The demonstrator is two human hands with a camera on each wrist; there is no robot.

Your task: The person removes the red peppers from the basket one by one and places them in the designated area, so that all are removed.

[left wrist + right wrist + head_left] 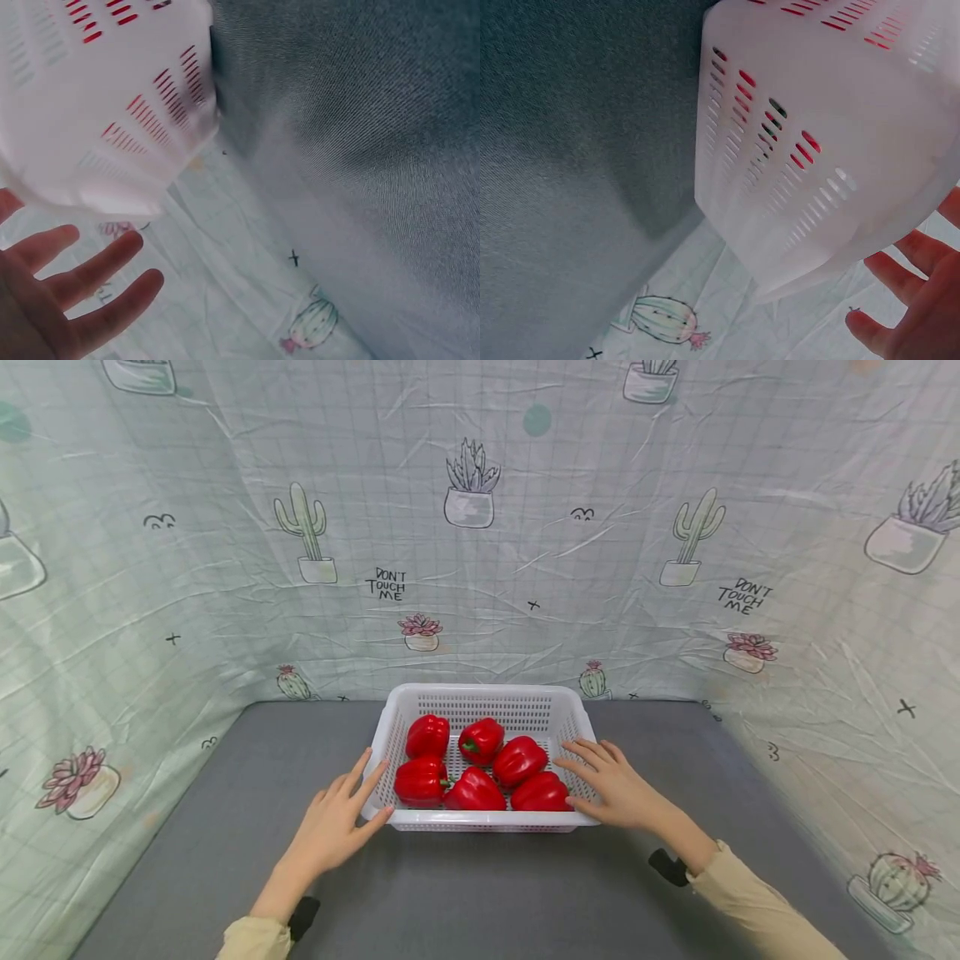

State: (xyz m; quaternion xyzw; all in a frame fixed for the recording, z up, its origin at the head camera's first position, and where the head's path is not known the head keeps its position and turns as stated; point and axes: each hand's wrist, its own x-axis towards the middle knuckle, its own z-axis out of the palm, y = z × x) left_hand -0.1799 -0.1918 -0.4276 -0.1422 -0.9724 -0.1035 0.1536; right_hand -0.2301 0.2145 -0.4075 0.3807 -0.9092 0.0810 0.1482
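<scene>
A white slotted plastic basket (pixel 487 820) stands on the grey table, holding several red bell peppers (pixel 520 761). My left hand (pixel 333 822) is at the basket's left rim, fingers spread and fairly straight. At the right rim my right hand (pixel 611 783) reaches over with its fingers extended over the edge. In the left wrist view the left fingers (pixel 105 270) are spread beside the basket wall (pixel 90 150). The right wrist view has the right fingers (pixel 896 277) by the rim of the basket (pixel 832 150). Whether the fingertips touch the rim is hard to tell.
A grey cloth-covered tabletop (pixel 480 893) extends around the basket. Pale fabric with printed cacti and potted plants (pixel 469 485) hangs behind it and along both sides. Dark bands (pixel 667 867) are worn at both wrists, next to the cream sleeves (pixel 757 902).
</scene>
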